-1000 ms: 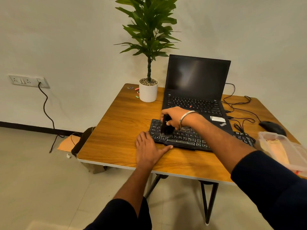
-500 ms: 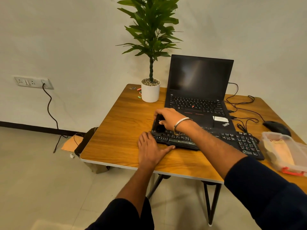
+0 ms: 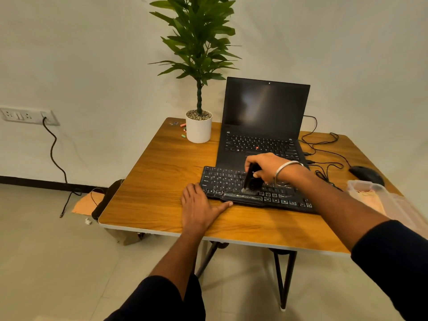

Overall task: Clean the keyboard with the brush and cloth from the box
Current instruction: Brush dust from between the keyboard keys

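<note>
The right hand (image 3: 266, 166) is closing its grip around the black brush (image 3: 252, 179), bristles pressing on the keyboard (image 3: 222, 181) just above the space bar; the left hand (image 3: 199, 208) is lying open and flat on the bench (image 3: 150, 181), thumb touching the keyboard's front edge, while the box (image 3: 379, 200) is sitting at the right

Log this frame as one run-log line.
phase: brushing | right hand: grips brush, bristles on keyboard near spacebar | left hand: flat on table at keyboard's edge | cloth: in box
</note>
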